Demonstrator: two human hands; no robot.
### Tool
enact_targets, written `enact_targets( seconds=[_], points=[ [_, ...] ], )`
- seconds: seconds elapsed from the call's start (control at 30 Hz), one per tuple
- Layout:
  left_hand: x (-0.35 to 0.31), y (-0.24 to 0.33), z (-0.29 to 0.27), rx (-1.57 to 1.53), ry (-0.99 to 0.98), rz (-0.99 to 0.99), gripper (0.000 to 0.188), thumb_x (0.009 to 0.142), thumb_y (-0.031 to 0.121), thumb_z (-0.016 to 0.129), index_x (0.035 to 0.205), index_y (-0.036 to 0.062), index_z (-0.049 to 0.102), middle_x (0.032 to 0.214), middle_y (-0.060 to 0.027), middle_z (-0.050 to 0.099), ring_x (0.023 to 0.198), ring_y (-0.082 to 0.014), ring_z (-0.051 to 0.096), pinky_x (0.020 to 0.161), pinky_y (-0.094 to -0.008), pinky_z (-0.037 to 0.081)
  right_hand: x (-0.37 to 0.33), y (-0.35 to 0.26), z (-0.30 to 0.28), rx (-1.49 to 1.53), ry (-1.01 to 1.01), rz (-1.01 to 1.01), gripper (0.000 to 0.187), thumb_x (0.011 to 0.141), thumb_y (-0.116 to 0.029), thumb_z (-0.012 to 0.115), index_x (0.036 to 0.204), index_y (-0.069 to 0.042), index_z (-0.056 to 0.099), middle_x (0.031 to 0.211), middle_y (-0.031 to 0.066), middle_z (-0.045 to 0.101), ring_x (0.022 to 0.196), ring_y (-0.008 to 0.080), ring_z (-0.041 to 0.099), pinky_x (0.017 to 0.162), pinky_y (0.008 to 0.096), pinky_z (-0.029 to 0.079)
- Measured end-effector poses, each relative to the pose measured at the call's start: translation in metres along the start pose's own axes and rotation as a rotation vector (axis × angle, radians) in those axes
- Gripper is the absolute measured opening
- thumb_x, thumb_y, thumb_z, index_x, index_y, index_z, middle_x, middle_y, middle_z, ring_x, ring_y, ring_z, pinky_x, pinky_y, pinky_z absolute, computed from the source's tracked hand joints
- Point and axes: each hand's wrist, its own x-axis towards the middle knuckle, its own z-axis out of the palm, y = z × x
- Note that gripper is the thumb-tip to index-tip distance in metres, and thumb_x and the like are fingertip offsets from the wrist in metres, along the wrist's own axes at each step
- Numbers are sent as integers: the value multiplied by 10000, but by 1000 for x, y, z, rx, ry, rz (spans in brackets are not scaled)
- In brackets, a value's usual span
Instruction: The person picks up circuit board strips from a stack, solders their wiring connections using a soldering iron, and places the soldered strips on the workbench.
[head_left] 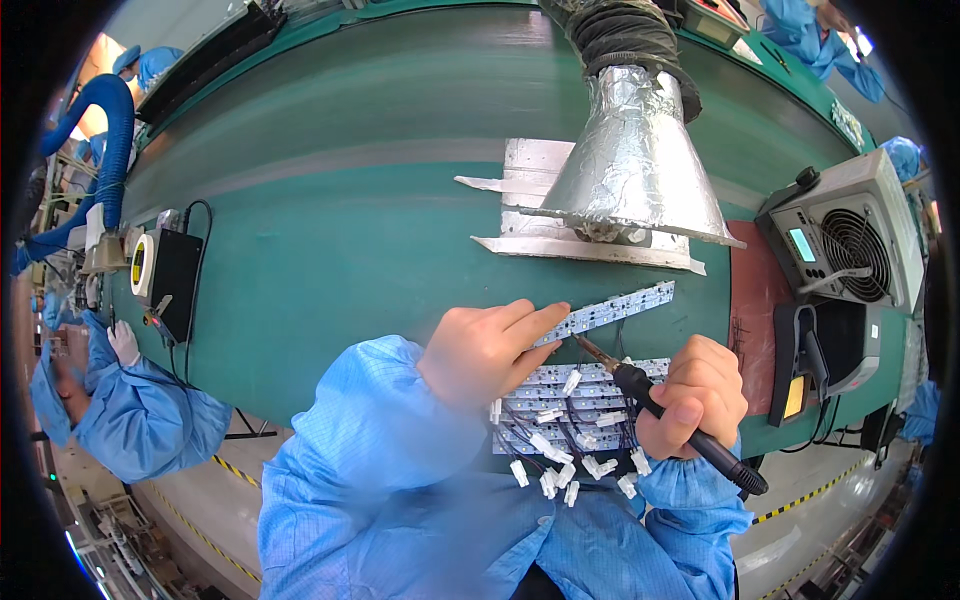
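Though slender, flat strip [625, 308] (speckled) near tapered soldering iron [632, 383].

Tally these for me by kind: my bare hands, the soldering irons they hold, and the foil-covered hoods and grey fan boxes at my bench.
Bare hands: 2 (left hand, right hand)
Soldering iron: 1
Foil-covered hood: 1
Grey fan box: 1
Total: 5

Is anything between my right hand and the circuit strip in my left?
Only the soldering iron your right hand holds; its tip appears at the lower edge of the circuit strip, near your left hand. Nothing else visible stands between.
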Motion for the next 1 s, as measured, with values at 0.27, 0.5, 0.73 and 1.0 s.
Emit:
enact_targets(
  seconds=[0.27,0.5,0.73,1.0],
  points=[
    [0,0,-1,-3,12,11,373,762,134,785,1118,79,687,795,-74,640,633,-271,630,545,-359,510,-2,7,-8,5,151,-9,381,979,-198,468,628,-49,457,488,38,402,409,146,361,407,302,260],
    [2,0,-8,-13,-15,-39,342,776,118,774,1105,67,695,779,-85,634,631,-273,625,549,-355,505,-6,33,-40,-29,267,119,387,998,-183,465,648,-19,465,539,53,418,461,119,327,442,287,214],
    [3,1,-7,-9,2,-40,338,769,107,779,1093,50,703,787,-98,651,635,-277,630,556,-351,509,-2,31,-28,-35,207,128,379,942,-174,511,594,-29,472,473,49,380,402,139,347,411,313,203],
    [4,5,-9,-12,-9,-57,350,762,109,784,1098,50,704,786,-109,664,633,-281,637,558,-350,512,-3,33,-26,-52,178,170,412,929,-189,531,563,-9,469,477,50,396,396,145,362,413,310,223]
  ],
)
